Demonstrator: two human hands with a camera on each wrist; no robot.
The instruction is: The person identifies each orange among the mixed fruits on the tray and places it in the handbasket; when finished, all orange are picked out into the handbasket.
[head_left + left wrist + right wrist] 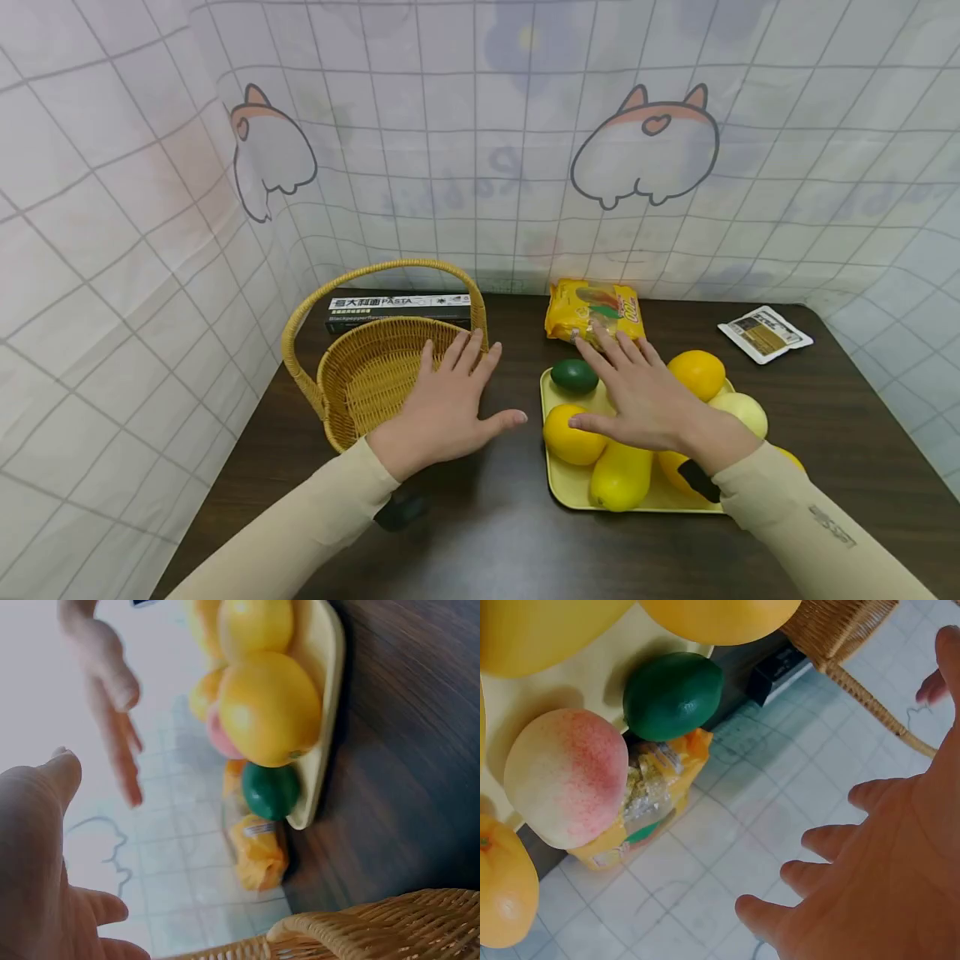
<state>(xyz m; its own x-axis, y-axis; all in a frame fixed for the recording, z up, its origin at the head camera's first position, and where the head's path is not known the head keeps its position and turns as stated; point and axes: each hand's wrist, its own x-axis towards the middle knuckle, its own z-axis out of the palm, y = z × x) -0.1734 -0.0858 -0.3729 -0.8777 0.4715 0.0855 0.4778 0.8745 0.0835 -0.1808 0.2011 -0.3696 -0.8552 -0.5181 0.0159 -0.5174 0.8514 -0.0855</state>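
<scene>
My left hand [447,406] is spread flat in the air, palm down, over the right side of a wicker basket [330,392] with a tall hooped handle. Fingers splayed, my right hand [637,400] hovers above a pale yellow tray [558,492] of fruit. Neither hand holds anything. In the tray lie a dark green lime-like fruit [574,376], an orange [574,435], a yellow pear-shaped fruit [621,477], another orange [697,375] and a pale round fruit [738,414]. The right wrist view shows a pink-and-cream peach [566,778] beside the green fruit, hidden under my hand in the head view.
Behind the basket lies a black pasta box [397,310]. A yellow snack packet [595,310] sits behind the tray, and a small flat white-and-brown packet [765,334] lies at the back right. A grid-patterned curtain [480,150] encloses the dark wooden table [480,533].
</scene>
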